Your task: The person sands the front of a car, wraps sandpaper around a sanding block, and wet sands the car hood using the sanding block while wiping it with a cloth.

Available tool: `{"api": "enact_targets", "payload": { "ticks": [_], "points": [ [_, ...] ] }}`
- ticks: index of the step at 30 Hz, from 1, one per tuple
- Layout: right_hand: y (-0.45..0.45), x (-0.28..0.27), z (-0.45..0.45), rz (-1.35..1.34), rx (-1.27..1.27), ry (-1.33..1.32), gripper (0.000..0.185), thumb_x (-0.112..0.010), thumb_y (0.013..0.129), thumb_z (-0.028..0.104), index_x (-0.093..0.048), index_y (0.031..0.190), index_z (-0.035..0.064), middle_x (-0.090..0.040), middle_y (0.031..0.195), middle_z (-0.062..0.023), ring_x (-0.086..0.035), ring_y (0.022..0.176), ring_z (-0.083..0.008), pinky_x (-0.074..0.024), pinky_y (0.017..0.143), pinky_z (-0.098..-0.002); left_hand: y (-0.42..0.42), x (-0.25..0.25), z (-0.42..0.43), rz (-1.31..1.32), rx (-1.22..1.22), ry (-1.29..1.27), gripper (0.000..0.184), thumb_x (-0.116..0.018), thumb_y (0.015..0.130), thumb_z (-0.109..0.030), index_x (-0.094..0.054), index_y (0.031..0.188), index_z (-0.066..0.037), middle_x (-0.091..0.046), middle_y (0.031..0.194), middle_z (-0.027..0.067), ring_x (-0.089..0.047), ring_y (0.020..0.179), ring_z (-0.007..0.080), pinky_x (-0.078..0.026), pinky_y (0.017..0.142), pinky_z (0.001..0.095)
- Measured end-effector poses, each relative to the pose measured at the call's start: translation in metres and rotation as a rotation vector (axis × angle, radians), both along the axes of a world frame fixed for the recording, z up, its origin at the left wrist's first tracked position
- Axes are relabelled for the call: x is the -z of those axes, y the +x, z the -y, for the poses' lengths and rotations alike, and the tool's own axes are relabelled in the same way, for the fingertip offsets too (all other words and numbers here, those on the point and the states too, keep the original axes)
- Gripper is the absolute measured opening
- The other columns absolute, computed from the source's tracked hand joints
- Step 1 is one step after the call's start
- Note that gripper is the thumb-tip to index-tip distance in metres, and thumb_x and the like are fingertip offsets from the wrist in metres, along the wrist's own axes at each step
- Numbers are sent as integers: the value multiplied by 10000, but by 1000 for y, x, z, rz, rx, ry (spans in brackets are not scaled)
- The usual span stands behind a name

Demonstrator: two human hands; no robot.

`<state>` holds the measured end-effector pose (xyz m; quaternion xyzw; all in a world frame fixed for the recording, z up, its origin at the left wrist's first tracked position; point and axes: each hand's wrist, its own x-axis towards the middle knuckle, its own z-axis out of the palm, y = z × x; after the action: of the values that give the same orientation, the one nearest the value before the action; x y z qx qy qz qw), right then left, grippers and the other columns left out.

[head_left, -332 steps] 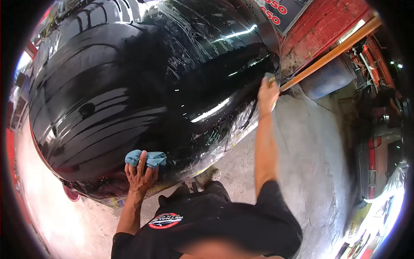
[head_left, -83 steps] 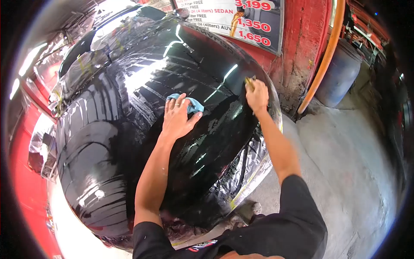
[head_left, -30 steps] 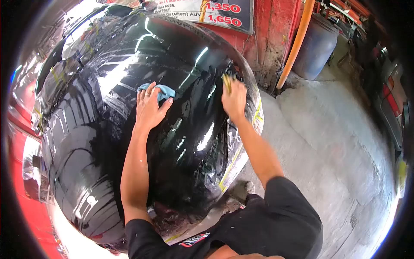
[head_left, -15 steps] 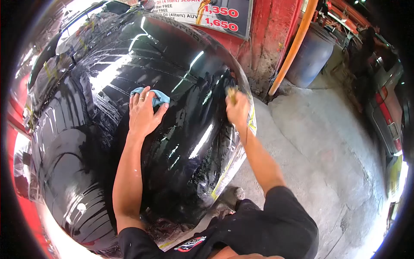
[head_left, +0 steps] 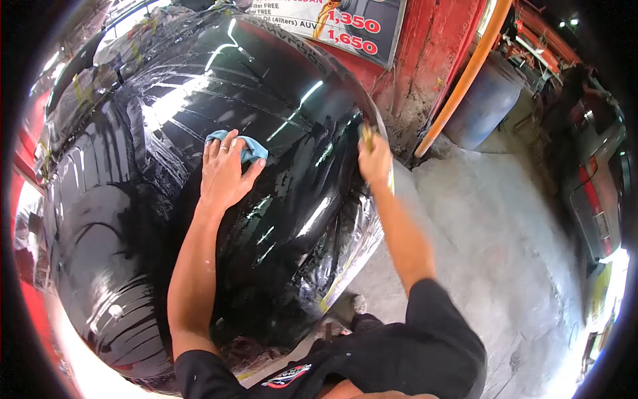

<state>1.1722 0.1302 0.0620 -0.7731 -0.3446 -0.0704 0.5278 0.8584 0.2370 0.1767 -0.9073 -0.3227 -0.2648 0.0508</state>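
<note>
A glossy black car hood, wet-looking and streaked, fills the left and middle of the head view. On it my left hand presses a folded light blue cloth, its fingers bent over the cloth's edge. Near the hood's right edge, my right hand is closed round the yellowish handle of a small paintbrush. Motion blurs the brush, and its tip is hard to make out against the dark surface. Dark smears and pale reflections run between both hands.
Shiny plastic sheeting with yellow tape lines the hood's near right edge. An orange pole leans beside a blue drum. A price sign hangs on the red wall. Another vehicle stands at the far right over concrete floor.
The view has shifted slightly. My right hand with the paintbrush has moved a little up along the hood's right edge. My left hand stays on the cloth.
</note>
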Motion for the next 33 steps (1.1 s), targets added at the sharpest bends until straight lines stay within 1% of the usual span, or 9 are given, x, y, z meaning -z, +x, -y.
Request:
{"api": "enact_targets", "payload": {
  "ticks": [4,9,16,18,19,21,25,29,33],
  "points": [
    [-81,29,56,208,-186,168,437,-732,835,18,-680,1258,111,-618,1296,-194,-592,1206,-352,-463,1056,-408,3,1,-2,25,-27,-7,454,-696,866,-381,-608,1133,-24,-527,1406,222,-452,1312,432,-258,1171,515],
    [18,-25,-49,227,-87,94,218,-661,897,176,-697,1078,60,-664,1109,-234,-608,1058,-419,-492,903,-467,1,-1,0,-17,-17,-44,482,-667,902,-399,-590,1172,-8,-491,1442,221,-426,1346,446,-259,1167,541],
    [-14,-16,-11,662,-288,116,277,-667,877,151,-673,1143,73,-632,1199,-218,-604,1061,-412,-483,916,-485,1,1,5,13,-33,-68,461,-678,886,-397,-611,1143,-19,-495,1442,218,-443,1338,430,-259,1172,533],
    [36,-38,-63,250,-197,-36,189,-626,894,187,-676,1026,61,-678,1013,-203,-629,938,-425,-487,805,-490,-1,0,1,48,5,-43,458,-688,872,-404,-614,1109,-19,-501,1432,216,-447,1328,431,-257,1174,528],
    [44,-51,-79,339,-229,-91,184,-604,907,202,-662,967,38,-680,934,-209,-637,884,-428,-483,766,-485,-1,1,-1,56,-2,-30,458,-688,872,-404,-614,1109,-19,-501,1432,216,-447,1328,431,-257,1174,528],
    [40,-41,-85,321,-126,-157,200,-631,896,194,-689,1023,51,-684,1020,-199,-637,946,-410,-496,811,-475,-2,3,-1,45,-3,-20,460,-688,872,-400,-609,1122,-22,-502,1427,216,-449,1320,430,-265,1168,530],
    [-58,-32,-9,556,-435,113,304,-680,860,160,-714,1158,109,-661,1173,-149,-604,1080,-384,-487,944,-460,-2,4,0,63,-2,-26,473,-686,873,-393,-599,1150,-20,-505,1424,213,-438,1322,446,-260,1169,533],
    [30,-69,-84,277,-201,-116,220,-627,875,151,-711,1061,69,-651,1074,-187,-601,1028,-402,-488,856,-482,-2,4,1,69,0,-22,458,-684,875,-386,-602,1131,-16,-517,1411,213,-444,1317,447,-261,1166,535],
    [-4,-48,-73,551,-323,4,261,-666,849,170,-715,1086,74,-649,1133,-186,-607,1061,-386,-488,916,-454,-4,3,-2,70,19,-38,456,-685,872,-386,-605,1128,-17,-514,1416,214,-446,1315,452,-267,1162,541]
  ]
}}
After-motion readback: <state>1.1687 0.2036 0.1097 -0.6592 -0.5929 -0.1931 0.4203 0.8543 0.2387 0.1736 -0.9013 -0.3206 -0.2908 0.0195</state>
